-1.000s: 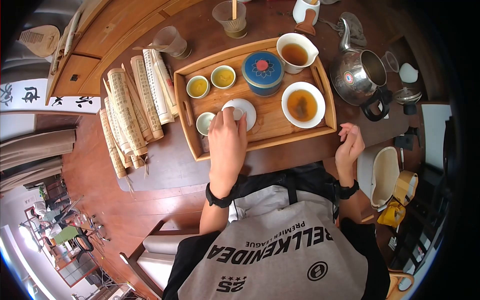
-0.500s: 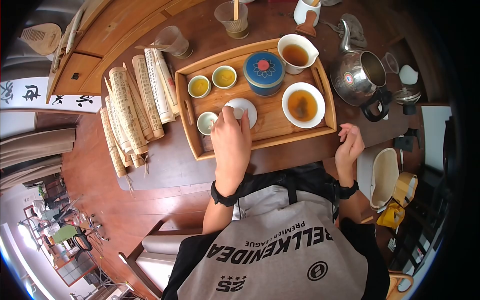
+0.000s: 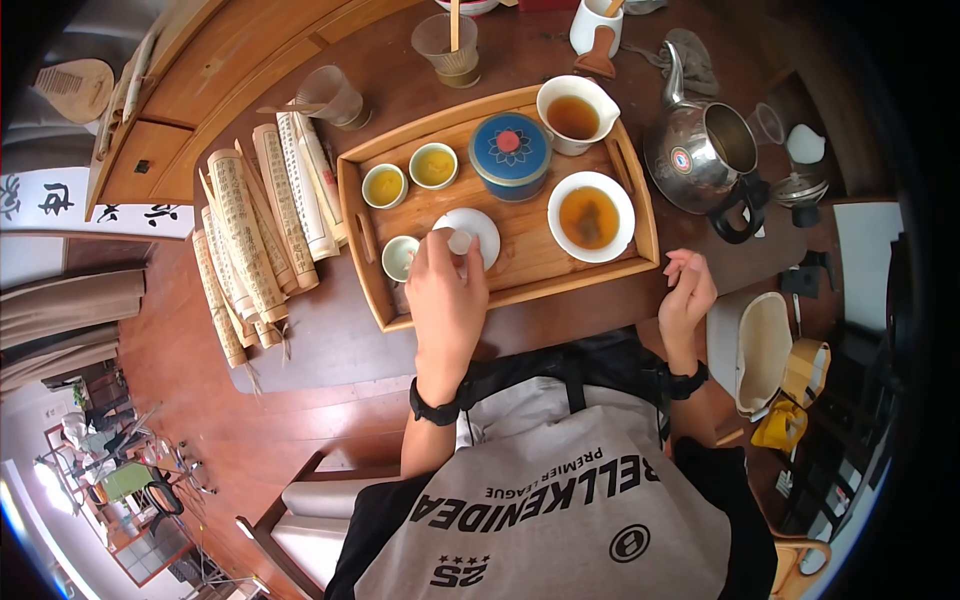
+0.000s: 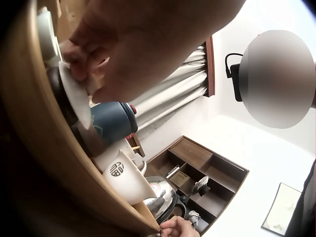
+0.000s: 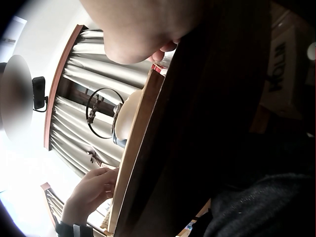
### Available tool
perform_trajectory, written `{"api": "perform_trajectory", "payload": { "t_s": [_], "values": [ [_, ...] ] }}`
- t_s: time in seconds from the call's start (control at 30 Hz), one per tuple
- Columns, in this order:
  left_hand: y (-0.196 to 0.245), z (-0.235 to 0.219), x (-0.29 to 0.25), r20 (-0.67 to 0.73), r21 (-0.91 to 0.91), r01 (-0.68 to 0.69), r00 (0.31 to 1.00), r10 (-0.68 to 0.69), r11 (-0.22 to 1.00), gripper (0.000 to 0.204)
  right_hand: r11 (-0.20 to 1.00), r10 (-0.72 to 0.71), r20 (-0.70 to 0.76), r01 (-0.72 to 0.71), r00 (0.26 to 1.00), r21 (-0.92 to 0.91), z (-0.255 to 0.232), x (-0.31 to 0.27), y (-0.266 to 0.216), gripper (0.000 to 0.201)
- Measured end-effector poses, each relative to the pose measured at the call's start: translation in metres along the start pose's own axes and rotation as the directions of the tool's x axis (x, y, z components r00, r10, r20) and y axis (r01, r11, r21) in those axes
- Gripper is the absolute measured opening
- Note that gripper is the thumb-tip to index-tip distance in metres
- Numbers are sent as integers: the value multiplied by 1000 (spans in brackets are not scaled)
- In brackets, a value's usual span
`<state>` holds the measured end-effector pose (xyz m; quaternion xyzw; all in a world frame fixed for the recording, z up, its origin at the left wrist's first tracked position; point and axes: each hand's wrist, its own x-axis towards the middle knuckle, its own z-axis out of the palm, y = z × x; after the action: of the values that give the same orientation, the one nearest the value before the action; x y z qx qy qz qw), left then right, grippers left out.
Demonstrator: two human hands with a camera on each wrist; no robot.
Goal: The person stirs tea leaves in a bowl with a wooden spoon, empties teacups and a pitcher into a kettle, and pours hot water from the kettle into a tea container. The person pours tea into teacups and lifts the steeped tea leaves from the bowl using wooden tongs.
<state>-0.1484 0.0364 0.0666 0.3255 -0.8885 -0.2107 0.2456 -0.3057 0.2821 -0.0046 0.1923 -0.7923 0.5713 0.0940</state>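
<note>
My left hand (image 3: pixel 447 305) is over the near left part of the wooden tray (image 3: pixel 560 280), thumb and fingers at the small ring-shaped knob of a white lid (image 3: pixel 486 240), which they pinch. In the left wrist view the lid (image 4: pixel 75 98) appears as a thin white disc under the fingertips. Right beside these fingers sits a small pale cup (image 3: pixel 393 252). Two similar cups (image 3: pixel 384 186) (image 3: pixel 433 166) hold yellow tea. A white bowl (image 3: pixel 590 216) of amber tea stands on the tray's right side. My right hand (image 3: pixel 690 290), fingers loosely curled, hangs by the table's edge, holding nothing.
A blue canister (image 3: pixel 510 160) and a white pitcher (image 3: pixel 575 115) of tea stand at the tray's back. To its right is a steel kettle (image 3: pixel 690 150). Rolled bamboo scrolls (image 3: pixel 240 230) lie left of the tray, and glass cups (image 3: pixel 335 95) (image 3: pixel 445 45) stand behind it.
The scene shifts slightly left in the head view. My left hand stays at the lid's knob, and my right hand keeps its place by the table edge.
</note>
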Motion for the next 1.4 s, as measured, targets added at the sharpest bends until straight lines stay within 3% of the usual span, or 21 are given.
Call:
{"api": "perform_trajectory", "payload": {
  "t_s": [0.1,0.23,0.4,0.53,0.6,1.03,1.1,1.13,1.23,1.3,1.4],
  "values": [
    [-1,-12,-2,-63,-166,52,996,-63,985,16,1000,5,-1,-5,1000,-5,0,0,-1,36],
    [-13,-36,-2,-129,-243,125,979,-159,962,16,1000,-4,0,4,1000,-9,0,1,-2,36],
    [-38,-54,-4,-121,-97,190,972,-201,977,15,1000,-7,2,7,1000,-8,0,0,-2,36],
    [-52,-48,-10,-123,-60,157,979,-163,986,15,1000,-24,6,24,1000,-4,0,1,-2,36],
    [-52,-46,-12,-40,-13,211,977,-211,977,17,1000,-17,6,17,1000,-2,0,1,-2,36],
    [-52,-40,-8,-77,63,139,988,-134,988,18,1000,-1,12,1,1000,5,0,1,-2,35],
    [-53,-42,-10,-114,-42,167,979,-171,985,19,1000,2,3,-2,1000,2,1,0,-4,35],
    [-55,-43,-11,-164,-253,179,960,-225,951,22,1000,4,-1,-4,1000,5,1,1,-5,34],
    [-77,-58,-20,-221,-420,219,916,-334,881,27,1000,6,-8,-6,1000,14,1,0,-4,32],
    [-90,-60,-27,-292,-420,218,887,-358,881,31,1000,2,1,-2,1000,13,0,0,-4,31],
    [-109,-62,-48,-283,-351,231,898,-337,908,40,1000,-11,-3,11,1000,11,1,2,-6,31]
  ]
}}
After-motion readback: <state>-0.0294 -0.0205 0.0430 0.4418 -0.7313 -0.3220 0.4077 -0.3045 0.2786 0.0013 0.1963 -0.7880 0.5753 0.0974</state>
